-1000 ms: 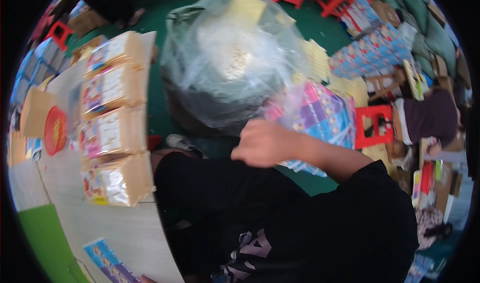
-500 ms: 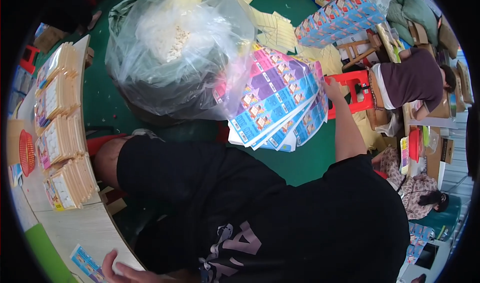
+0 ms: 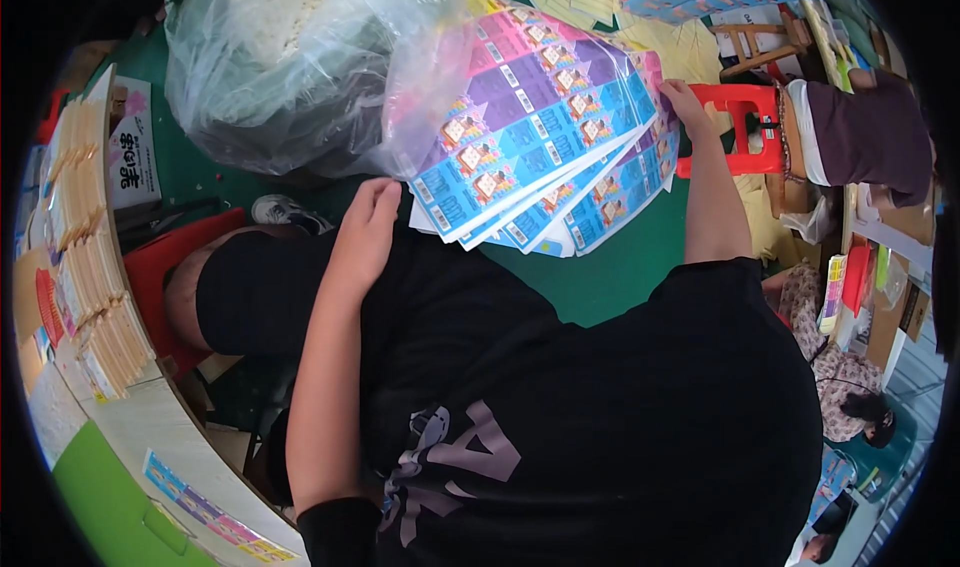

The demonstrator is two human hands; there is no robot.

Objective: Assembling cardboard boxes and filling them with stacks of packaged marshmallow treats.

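A fanned stack of large printed sheets (image 3: 560, 127) in blue, purple and pink spreads out ahead of me. My right hand (image 3: 685, 107) grips its right edge. Short of the stack's left corner is my left hand (image 3: 372, 222), fingers curled together, with nothing visible in it. A big clear plastic bag (image 3: 290, 97) bulges to the left and partly covers the sheets' left side. Small pale pieces (image 3: 290, 22) show inside the bag.
At left a table (image 3: 215, 447) carries rows of stacked packs (image 3: 85, 257), a green mat (image 3: 110, 497) and a printed strip (image 3: 215, 512). Beyond my right hand are a red stool (image 3: 745, 127) and a person in a dark top (image 3: 860, 137). Another person (image 3: 840, 377) sits lower right.
My left hand has come from the table at lower left up toward the sheets, and its fingers have closed. My right hand keeps its grip on the sheets. The view has shifted.
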